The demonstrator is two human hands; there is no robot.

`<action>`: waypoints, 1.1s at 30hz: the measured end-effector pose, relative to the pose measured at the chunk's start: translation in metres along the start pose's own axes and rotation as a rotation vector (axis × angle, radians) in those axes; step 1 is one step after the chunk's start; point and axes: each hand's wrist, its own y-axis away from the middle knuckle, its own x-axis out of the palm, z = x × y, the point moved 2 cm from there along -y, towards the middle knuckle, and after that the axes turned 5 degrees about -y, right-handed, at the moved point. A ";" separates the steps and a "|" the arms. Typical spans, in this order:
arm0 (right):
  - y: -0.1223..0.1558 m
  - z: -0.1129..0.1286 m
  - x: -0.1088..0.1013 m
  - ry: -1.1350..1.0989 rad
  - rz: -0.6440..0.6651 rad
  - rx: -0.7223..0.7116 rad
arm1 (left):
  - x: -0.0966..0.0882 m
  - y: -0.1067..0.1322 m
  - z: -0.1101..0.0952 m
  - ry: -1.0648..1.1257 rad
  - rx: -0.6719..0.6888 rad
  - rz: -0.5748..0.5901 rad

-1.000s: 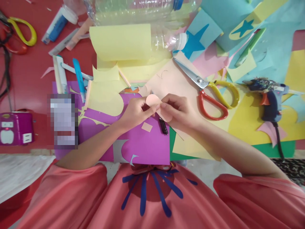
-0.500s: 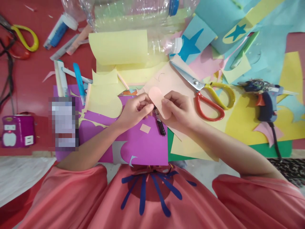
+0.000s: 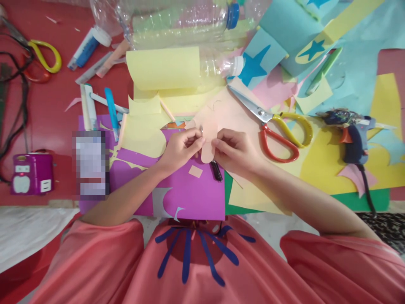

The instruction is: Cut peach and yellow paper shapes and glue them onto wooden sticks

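Both hands are engaged: the left hand and right hand pinch opposite long edges of a round-ended peach paper strip, located between them. A black pen lies partly beneath the strip; scissors rest beyond the right hand.

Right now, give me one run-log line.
right hand: pinching pink strip; left hand: at its edge; black pen: partly behind strip; scissors: right of hands
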 end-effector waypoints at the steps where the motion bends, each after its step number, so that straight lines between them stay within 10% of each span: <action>1: 0.000 0.000 0.000 0.018 0.008 -0.009 | 0.000 0.000 0.000 -0.014 -0.007 0.005; 33: 0.003 0.000 0.000 0.092 -0.003 0.021 | 0.002 0.008 0.004 -0.170 0.035 0.042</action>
